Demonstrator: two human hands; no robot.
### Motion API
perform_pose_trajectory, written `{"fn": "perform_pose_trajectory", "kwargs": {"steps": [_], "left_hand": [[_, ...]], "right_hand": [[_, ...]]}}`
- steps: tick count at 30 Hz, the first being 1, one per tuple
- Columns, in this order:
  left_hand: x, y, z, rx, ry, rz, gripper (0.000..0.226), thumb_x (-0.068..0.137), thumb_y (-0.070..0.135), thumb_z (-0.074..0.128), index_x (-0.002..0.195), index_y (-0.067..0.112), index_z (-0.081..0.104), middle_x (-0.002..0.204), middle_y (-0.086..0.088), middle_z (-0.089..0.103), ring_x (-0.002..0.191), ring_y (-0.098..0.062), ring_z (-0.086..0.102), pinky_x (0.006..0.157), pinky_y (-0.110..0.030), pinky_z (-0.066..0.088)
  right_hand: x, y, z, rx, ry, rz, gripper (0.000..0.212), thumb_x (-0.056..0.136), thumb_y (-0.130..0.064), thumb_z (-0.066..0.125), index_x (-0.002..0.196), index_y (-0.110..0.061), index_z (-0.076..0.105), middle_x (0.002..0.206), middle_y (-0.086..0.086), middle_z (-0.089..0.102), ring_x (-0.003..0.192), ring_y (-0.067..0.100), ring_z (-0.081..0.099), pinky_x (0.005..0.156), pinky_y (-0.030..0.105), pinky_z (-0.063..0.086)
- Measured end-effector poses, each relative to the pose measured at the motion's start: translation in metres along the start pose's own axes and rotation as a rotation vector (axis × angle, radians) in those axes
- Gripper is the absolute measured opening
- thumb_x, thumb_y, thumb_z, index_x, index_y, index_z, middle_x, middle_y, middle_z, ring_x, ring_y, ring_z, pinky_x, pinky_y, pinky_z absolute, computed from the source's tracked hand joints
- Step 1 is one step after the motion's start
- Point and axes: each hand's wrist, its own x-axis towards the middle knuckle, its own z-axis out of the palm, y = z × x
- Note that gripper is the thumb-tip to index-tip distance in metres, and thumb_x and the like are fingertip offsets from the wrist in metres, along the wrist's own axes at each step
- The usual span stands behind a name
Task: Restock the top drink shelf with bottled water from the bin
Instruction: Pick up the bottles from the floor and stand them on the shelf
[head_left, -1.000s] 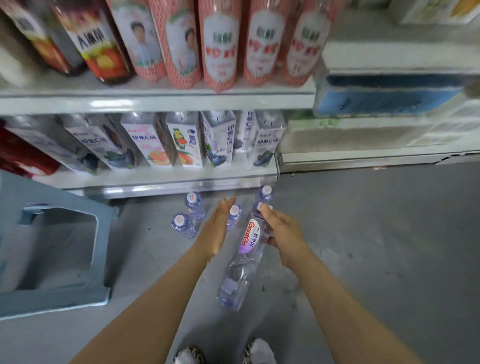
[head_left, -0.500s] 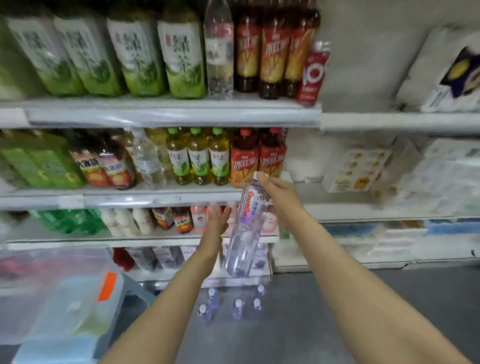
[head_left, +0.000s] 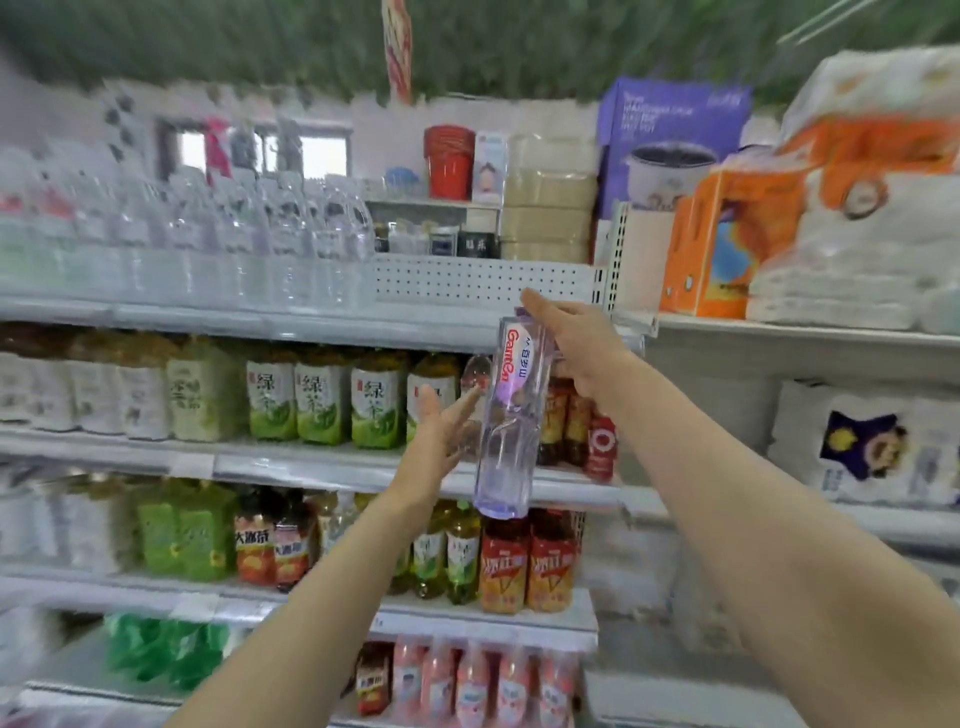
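- Water bottle (head_left: 511, 415) hangs upright, cap end up, in front of the tea shelves. Its top is just below the lip of the top shelf (head_left: 311, 317), and its base is level with the next shelf edge down.
- Right hand (head_left: 576, 348) grips it high up, fingers curled round the neck and shoulder above the label. It carries the whole load.
- Left hand (head_left: 441, 431) is flat, fingers straight, holding nothing. Its fingertips are right beside the bottle's mid-body; I can't tell whether they touch.
- Bottle looks full, so I'd call it fairly heavy for a neck-only grip, and it's likely to swing from up there.
- Thin clear plastic: the walls probably flex if squeezed, and the bare lower section looks slick. It's not fragile, so a drop would likely only dent it.
- Better hold: left palm under the base or round the labelled band, right hand steering at the neck.
- Target looks like the gap at the right end of the water row (head_left: 234, 239), in front of the perforated back panel (head_left: 483, 283).
- The base has to clear the shelf lip. Keep it vertical going in; the neighbouring bottles could tip.
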Motion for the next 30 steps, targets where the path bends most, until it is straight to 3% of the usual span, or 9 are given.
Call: {"fn": "perform_pose_trajectory", "kwargs": {"steps": [3,7,10,13,17,21,24,27,30], "left_hand": [[0.013,0.028,-0.006,0.011,-0.001,0.083,0.089,0.08,0.082,0.004,0.147,0.038,0.043,0.154,0.011,0.042,0.142,-0.009,0.036,0.12,-0.042,0.019],[0.038,0.061,-0.02,0.052,-0.015,0.161,0.087,0.081,0.081,0.002,0.148,0.042,0.041,0.151,0.016,0.043,0.14,-0.008,0.038,0.117,-0.041,0.021],[0.062,0.08,-0.033,0.075,-0.033,0.232,0.082,0.08,0.082,0.002,0.145,0.049,0.04,0.136,0.029,0.047,0.138,-0.008,0.039,0.116,-0.04,0.024],[0.089,0.093,-0.051,0.1,-0.04,0.292,0.076,0.081,0.082,0.001,0.143,0.056,0.037,0.129,0.04,0.045,0.134,-0.002,0.037,0.116,-0.04,0.022],[0.133,0.107,-0.081,0.15,-0.038,0.334,0.074,0.083,0.083,-0.002,0.146,0.059,0.028,0.156,0.023,0.031,0.146,-0.01,0.027,0.122,-0.053,0.014],[0.173,0.111,-0.11,0.207,-0.065,0.345,0.081,0.07,0.094,0.003,0.143,0.066,0.023,0.161,0.018,0.025,0.151,-0.015,0.019,0.121,-0.059,0.011],[0.2,0.104,-0.133,0.214,-0.084,0.345,0.084,0.066,0.098,0.006,0.142,0.067,0.021,0.162,0.019,0.022,0.15,-0.013,0.019,0.121,-0.058,0.012],[0.221,0.097,-0.151,0.206,-0.091,0.339,0.075,0.069,0.096,0.005,0.138,0.071,0.023,0.161,0.02,0.023,0.148,-0.011,0.021,0.121,-0.058,0.014],[0.239,0.089,-0.165,0.223,-0.088,0.307,0.064,0.069,0.096,0.005,0.126,0.08,0.029,0.16,0.019,0.025,0.147,-0.012,0.024,0.121,-0.058,0.016]], "right_hand": [[0.023,-0.038,0.002,0.05,0.011,-0.066,0.035,0.084,-0.049,0.078,0.097,-0.017,0.077,0.084,-0.004,0.077,0.082,0.017,0.067,0.057,0.028,0.055],[0.057,-0.079,0.012,0.076,-0.023,-0.156,0.03,0.086,-0.049,0.077,0.09,-0.019,0.073,0.069,-0.008,0.075,0.074,0.017,0.071,0.059,0.031,0.058],[0.087,-0.102,0.025,0.084,0.021,-0.237,0.031,0.085,-0.048,0.079,0.083,-0.017,0.075,0.07,-0.004,0.075,0.065,0.016,0.073,0.054,0.032,0.058],[0.121,-0.118,0.043,0.067,0.06,-0.294,0.034,0.082,-0.051,0.081,0.07,-0.02,0.077,0.08,0.002,0.077,0.087,0.027,0.074,0.075,0.043,0.062],[0.166,-0.133,0.07,0.079,0.086,-0.337,0.033,0.078,-0.053,0.083,0.062,-0.024,0.077,0.081,0.002,0.077,0.104,0.034,0.071,0.092,0.055,0.058],[0.206,-0.136,0.098,0.091,0.113,-0.369,0.031,0.072,-0.056,0.086,0.075,-0.027,0.075,0.097,0.002,0.073,0.109,0.03,0.068,0.097,0.056,0.055],[0.234,-0.129,0.12,0.09,0.111,-0.37,0.03,0.074,-0.055,0.085,0.076,-0.028,0.073,0.086,-0.003,0.07,0.098,0.025,0.069,0.094,0.053,0.057],[0.258,-0.117,0.141,0.078,0.08,-0.335,0.034,0.077,-0.053,0.083,0.082,-0.021,0.071,0.085,0.0,0.072,0.104,0.031,0.069,0.092,0.055,0.057],[0.278,-0.103,0.159,0.047,0.073,-0.309,0.04,0.079,-0.052,0.082,0.097,-0.017,0.075,0.098,0.006,0.076,0.104,0.032,0.07,0.088,0.05,0.059]]}}
